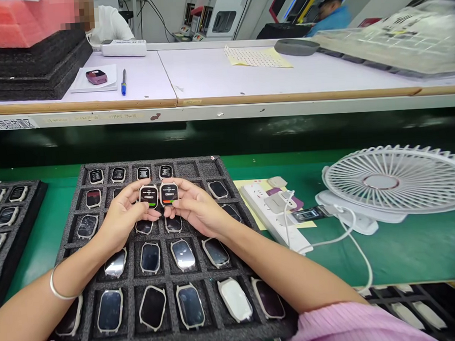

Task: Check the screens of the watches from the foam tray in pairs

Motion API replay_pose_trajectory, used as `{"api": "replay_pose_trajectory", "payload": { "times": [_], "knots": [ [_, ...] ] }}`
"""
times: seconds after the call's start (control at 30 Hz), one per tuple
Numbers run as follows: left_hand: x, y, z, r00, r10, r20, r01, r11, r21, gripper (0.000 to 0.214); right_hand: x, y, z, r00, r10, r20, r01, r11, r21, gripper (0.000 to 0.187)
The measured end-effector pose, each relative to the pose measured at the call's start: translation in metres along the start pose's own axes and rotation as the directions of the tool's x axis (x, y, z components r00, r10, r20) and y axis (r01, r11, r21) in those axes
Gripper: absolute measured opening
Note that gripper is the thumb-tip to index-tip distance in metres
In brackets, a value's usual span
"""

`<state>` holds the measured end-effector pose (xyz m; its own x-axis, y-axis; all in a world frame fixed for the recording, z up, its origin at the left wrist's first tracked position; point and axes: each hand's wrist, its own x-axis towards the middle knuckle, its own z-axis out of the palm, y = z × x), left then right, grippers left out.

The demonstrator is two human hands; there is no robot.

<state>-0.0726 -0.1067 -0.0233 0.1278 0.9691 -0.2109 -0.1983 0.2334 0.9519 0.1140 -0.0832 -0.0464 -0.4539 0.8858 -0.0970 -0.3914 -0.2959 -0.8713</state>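
Pinching a small square watch (148, 196) in our left hand (125, 211) and a second watch (169, 195) in our right hand (197, 205), we are holding the two just beside each other, screens up and lit. Our fingers are curling closely around each watch rather than spreading, though the watches and hands hide part of the grip. The left screen is showing a green bar and the right screen a red and green bar, while the small text above them is too blurred to read. Both hands are hovering just over a black foam tray (187, 168), whose square pockets are holding rows of other watches, most with dark faces, and one white-covered piece (235, 300) in the front row. Our arms are reaching across the tray, with a thin bangle (60, 286) circling the left forearm and pink sleeves (353, 326) showing along the bottom. A second foam tray (12, 207) is sitting to the left. To the right, a white power strip (272, 219) is lying on a green bench mat (407, 252) beside a white desk fan (396, 182), and a white cable (352, 230) is looping across the mat. Farther off, a blue pen (123, 82) is lying on a white shelf (207, 75), and a co-worker (330, 20) in a blue top is sitting beyond it
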Motion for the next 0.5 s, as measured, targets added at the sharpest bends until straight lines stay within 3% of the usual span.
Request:
{"api": "replay_pose_trajectory", "payload": {
  "times": [0.17, 0.5],
  "knots": [
    [0.0027, -0.0021, -0.0013, 0.999, -0.037, 0.003, 0.037, 0.999, 0.003, 0.053, 0.0021, 0.0018, -0.0035, 0.998, 0.052, -0.029, -0.051, 0.999, 0.013, 0.042],
    [0.0049, -0.0023, -0.0022, 0.998, -0.055, -0.013, 0.054, 0.998, -0.043, 0.041, 0.0009, 0.0027, -0.0032, 0.999, 0.041, -0.032, -0.042, 0.999, -0.013, 0.044]
  ]
}}
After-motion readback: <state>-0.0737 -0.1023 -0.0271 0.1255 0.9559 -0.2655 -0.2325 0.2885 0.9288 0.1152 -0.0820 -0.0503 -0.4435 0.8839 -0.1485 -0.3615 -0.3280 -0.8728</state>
